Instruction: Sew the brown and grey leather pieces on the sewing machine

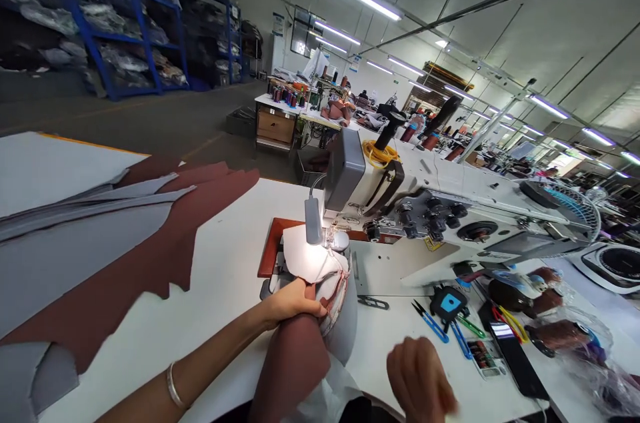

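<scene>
My left hand [296, 302], a bracelet on its wrist, is closed on a brown leather-like piece [293, 363] in front of the sewing machine [415, 183]. The piece is bunched, with grey backing and a stitched seam [336, 293] showing to the right of my fingers. Its upper pale flap [300, 256] lies under the machine's lit head, by the presser foot; the needle itself I cannot make out. Apart from the fabric, my right hand [419, 375] hovers at the lower right, fingers curled and slightly blurred. Whatever it might hold is hidden.
Large brown pieces with grey backing [125, 250] spread over the table's left. Right of the machine bed lie blue-handled thread snips [431, 322], a black tape measure [450, 303], a bobbin box [484, 358], a phone [517, 356] and thread cones [555, 336]. Blue shelving [135, 23] stands behind.
</scene>
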A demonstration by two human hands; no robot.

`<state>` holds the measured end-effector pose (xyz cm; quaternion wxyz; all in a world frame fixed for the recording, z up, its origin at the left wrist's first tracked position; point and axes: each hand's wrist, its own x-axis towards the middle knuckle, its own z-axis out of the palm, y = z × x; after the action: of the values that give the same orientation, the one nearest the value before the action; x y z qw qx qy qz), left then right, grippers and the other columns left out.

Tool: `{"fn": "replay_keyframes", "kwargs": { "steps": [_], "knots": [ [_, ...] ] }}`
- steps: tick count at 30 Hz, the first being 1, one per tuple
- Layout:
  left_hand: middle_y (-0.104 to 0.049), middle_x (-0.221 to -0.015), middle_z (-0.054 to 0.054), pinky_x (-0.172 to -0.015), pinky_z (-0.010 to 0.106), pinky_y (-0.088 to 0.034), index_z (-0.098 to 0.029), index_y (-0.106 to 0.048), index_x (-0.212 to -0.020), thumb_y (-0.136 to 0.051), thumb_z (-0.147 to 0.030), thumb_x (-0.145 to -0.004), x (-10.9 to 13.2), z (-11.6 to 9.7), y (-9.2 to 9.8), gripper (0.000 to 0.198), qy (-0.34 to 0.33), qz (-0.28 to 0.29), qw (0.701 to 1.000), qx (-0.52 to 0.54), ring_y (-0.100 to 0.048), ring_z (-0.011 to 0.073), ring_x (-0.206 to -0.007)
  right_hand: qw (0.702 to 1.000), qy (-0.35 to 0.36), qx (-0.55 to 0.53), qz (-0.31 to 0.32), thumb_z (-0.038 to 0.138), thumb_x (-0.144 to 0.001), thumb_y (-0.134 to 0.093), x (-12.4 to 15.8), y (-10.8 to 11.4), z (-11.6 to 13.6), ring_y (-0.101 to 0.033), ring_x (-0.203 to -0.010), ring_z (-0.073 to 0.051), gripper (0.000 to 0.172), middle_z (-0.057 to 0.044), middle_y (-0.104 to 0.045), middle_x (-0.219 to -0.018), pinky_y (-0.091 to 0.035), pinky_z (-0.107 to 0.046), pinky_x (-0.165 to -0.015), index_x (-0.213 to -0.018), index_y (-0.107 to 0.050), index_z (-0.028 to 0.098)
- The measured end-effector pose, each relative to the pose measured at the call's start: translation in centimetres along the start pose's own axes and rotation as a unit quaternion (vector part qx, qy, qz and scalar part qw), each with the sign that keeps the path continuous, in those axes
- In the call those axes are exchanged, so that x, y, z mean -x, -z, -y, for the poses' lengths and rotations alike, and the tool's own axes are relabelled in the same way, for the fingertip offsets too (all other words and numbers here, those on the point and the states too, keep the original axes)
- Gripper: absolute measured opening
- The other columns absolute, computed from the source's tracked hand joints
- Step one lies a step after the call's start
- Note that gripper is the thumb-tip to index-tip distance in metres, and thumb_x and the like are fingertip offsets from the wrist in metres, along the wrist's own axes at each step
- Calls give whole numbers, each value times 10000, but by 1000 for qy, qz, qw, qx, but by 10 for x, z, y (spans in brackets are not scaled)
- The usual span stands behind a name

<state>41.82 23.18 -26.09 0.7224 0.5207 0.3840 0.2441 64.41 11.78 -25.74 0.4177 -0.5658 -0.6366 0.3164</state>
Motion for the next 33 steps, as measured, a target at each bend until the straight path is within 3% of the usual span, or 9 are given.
{"fn": "replay_keyframes", "kwargs": {
  "steps": [3,6,11,17,20,29,33],
  "knots": [
    [-708,-979,50,-859,329,-468,-125,-587,-1164,-786,-277,-503,-2,2,0,707,-1,14,1000,-12,-622,270,-985,998,-27,-43,25,703,-906,-496,-16,-5,7,-408,-480,-109,566,4,-464,-583,-334,-219,-479,-811,-663,170],
    [-710,-1020,60,-898,339,-464,-118,-571,-1195,-781,-267,-519,-3,3,-1,723,-18,8,1000,-14,-622,269,-1012,999,-27,-12,21,512,-866,-650,-28,-25,12,-499,-645,-137,348,-33,-554,-771,-382,-228,-588,-865,-705,169],
    [-709,-1028,70,-919,352,-467,-112,-587,-1171,-779,-289,-514,-1,-1,-2,707,-20,12,1000,-21,-629,273,-998,999,-28,27,11,271,-840,-643,-27,-46,10,-473,-673,-129,107,-18,-531,-815,-355,-216,-612,-801,-669,175],
    [-711,-977,44,-880,330,-480,-133,-586,-1143,-783,-281,-514,-4,3,-2,675,-2,-4,1000,-23,-628,263,-995,985,-96,-115,85,363,-818,-630,-22,-36,9,-476,-625,-127,214,-2,-541,-715,-346,-203,-581,-777,-599,155],
    [-709,-932,43,-851,330,-483,-122,-605,-1094,-777,-286,-522,-5,4,-2,620,4,-2,999,-33,-635,262,-953,975,-108,-169,92,346,-791,-636,-21,-36,12,-465,-607,-118,204,8,-532,-662,-344,-194,-583,-769,-605,145],
    [-717,-987,31,-848,313,-484,-141,-600,-1124,-783,-245,-514,-4,3,-2,646,5,-7,1000,-14,-635,249,-963,963,-109,-211,126,330,-758,-669,-22,-36,18,-456,-623,-117,196,3,-542,-663,-342,-191,-593,-732,-614,144],
    [-712,-957,25,-847,312,-483,-141,-611,-1102,-775,-253,-526,-5,5,-2,610,-6,-2,1000,-15,-634,248,-953,978,-113,-150,94,338,-778,-643,-22,-40,11,-461,-603,-115,193,6,-543,-646,-336,-189,-576,-754,-628,147]
  ]
}}
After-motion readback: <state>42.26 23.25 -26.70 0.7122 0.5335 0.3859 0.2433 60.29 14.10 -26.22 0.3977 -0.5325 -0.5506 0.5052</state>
